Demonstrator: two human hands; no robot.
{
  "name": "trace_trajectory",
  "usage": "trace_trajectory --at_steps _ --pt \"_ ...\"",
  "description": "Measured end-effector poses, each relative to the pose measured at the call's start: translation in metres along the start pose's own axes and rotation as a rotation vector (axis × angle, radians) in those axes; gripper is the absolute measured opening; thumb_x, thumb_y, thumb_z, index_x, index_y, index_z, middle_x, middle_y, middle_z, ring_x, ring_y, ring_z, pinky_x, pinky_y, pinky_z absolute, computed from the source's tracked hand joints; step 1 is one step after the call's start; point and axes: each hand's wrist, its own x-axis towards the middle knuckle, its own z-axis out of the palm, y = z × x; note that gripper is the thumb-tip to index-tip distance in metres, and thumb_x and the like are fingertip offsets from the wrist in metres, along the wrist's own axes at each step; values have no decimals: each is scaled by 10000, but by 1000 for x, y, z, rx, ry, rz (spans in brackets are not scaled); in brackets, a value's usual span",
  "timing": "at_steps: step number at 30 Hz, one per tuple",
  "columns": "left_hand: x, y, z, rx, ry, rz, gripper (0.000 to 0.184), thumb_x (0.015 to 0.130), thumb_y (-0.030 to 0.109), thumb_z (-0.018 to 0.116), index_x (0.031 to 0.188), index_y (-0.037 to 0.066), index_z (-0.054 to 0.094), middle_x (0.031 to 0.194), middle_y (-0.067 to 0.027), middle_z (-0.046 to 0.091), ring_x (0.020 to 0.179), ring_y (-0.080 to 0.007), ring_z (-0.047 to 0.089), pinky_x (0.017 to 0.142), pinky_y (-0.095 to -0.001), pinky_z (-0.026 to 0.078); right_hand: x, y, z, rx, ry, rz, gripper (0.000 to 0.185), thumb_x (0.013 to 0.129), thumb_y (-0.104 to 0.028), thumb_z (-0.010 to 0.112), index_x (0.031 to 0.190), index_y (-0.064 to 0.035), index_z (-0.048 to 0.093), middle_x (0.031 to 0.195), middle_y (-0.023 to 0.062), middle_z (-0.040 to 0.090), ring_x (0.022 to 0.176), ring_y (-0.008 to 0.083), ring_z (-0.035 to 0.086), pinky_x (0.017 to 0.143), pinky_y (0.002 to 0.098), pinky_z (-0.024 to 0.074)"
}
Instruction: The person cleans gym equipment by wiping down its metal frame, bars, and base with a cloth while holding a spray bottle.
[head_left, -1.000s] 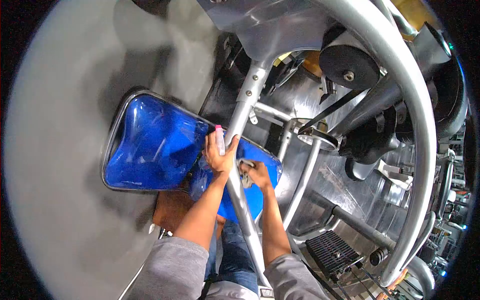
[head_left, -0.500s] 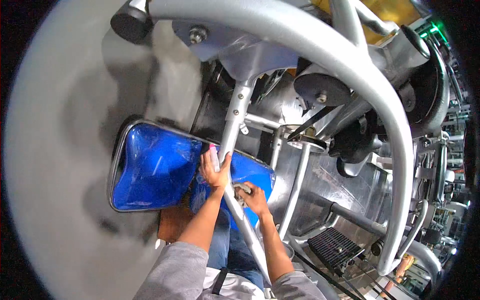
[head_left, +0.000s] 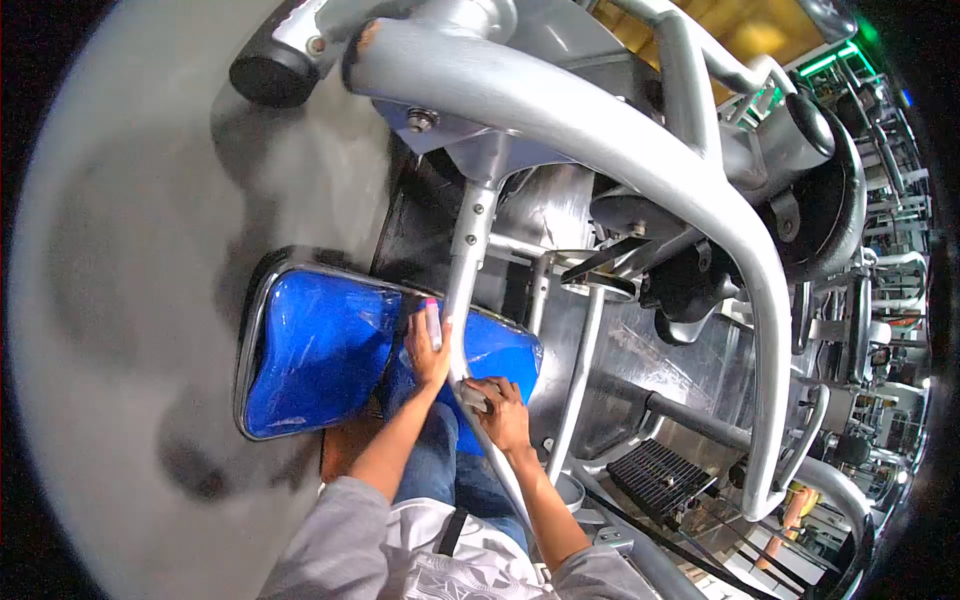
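The left hand (head_left: pixel 427 357) has its fingers curled round a small pink-capped bottle (head_left: pixel 434 327) beside a silver pole (head_left: pixel 463 280). The right hand (head_left: pixel 506 418) pinches a pale cloth (head_left: pixel 472 396) against that pole, blue panels (head_left: pixel 318 345) behind.

Small bottle (head_left: pixel 434 326): slim, whitish, translucent, with pink cap (head_left: pixel 431 303) on; held in left grip (head_left: pixel 428 360), cap toward top of view, just beside metal tube. Metal tube (head_left: pixel 464 268): silver, shiny, round, with bend near both grips; two bolts (head_left: pixel 478 209) on upper part. Cloth (head_left: pixel 470 396): greyish, crumpled, bunched under fingers of right grip (head_left: pixel 496 408), lies against tube below bottle; partly hidden.
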Motion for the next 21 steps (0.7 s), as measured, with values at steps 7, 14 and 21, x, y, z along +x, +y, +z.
trace_trajectory --at_steps 7,14,21 --pt "55 -5 -118 -502 -546 -190 292 996 269 584 1152 27 634 1053 -59 679 876 -142 652 774 -292 532 73 -23 4 -87 0 -106 566 658 -36 751 1171 -264 681 1226 35 553 1093 301 548 872 396 546" --pt "102 -12 -180 -395 -893 -244 482 977 430 564 1232 21 596 1149 -90 661 977 -210 660 899 -356 488 98 -35 15 -543 -84 -415 259 797 -176 633 1034 -239 717 1124 2 573 1072 281 527 844 388 553" --pt "116 -3 -194 -448 -982 -361 591 938 521 588 1291 47 559 1147 -74 642 899 -184 631 882 -340 487 116 -49 31 -909 -627 -753 115 786 -196 662 836 -115 727 892 56 641 1132 296 557 692 437 579"
